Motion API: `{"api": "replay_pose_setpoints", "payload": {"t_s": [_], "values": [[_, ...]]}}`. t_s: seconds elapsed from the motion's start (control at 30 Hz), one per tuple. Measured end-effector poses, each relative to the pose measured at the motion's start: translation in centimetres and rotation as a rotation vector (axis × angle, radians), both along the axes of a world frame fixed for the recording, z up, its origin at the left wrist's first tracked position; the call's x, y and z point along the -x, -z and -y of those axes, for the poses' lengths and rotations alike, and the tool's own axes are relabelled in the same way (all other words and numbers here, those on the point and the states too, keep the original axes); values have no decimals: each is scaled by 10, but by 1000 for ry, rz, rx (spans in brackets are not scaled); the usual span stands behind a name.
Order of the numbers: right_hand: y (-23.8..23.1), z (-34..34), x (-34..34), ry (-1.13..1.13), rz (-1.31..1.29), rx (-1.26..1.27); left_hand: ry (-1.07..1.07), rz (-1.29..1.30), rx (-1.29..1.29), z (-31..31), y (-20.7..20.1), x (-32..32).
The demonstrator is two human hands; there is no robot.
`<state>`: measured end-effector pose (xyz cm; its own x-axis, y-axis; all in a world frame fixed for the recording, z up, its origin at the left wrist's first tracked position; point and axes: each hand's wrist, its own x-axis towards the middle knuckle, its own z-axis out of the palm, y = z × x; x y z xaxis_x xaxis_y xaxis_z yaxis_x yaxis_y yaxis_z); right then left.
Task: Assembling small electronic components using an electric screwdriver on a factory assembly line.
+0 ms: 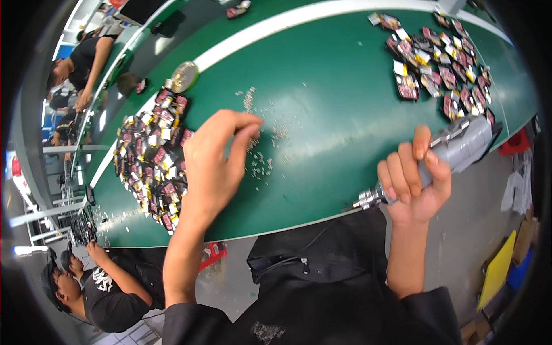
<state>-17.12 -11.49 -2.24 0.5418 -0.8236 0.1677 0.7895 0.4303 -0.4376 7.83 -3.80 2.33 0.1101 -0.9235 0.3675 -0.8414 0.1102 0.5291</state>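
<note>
My left hand (210, 152) is over the green worktop (328, 115), with its thumb and forefinger brought together in a pinch. Around those fingertips lie many tiny silvery pieces (280, 131) that look like small screws. Whatever is in the pinch is too small to make out. My right hand (417, 184) grips a grey power screwdriver (463, 148), its metal chuck pointing left over the table's near edge. Beside my left wrist is a heap of small black units (149, 155) with reddish and yellow parts. More such units (445, 72) are spread at the far right.
A round, yellow-green-rimmed container (185, 77) stands beyond the left heap. A white strip (276, 22) runs along the far side. People sit at left, one (106, 287) on my side, another (86, 63) across. A yellow panel (497, 270) leans at lower right.
</note>
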Motion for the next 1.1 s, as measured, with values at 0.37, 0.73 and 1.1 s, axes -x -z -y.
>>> {"api": "replay_pose_setpoints", "payload": {"t_s": [0.37,0.73,1.1], "values": [[-51,-8,-17,135,182,39,121,-1220,-18,-45,21,81],[-55,-17,-22,244,161,20,196,-1417,26,-47,28,94],[-58,-18,-19,236,133,39,225,-957,117,-41,29,86]]}}
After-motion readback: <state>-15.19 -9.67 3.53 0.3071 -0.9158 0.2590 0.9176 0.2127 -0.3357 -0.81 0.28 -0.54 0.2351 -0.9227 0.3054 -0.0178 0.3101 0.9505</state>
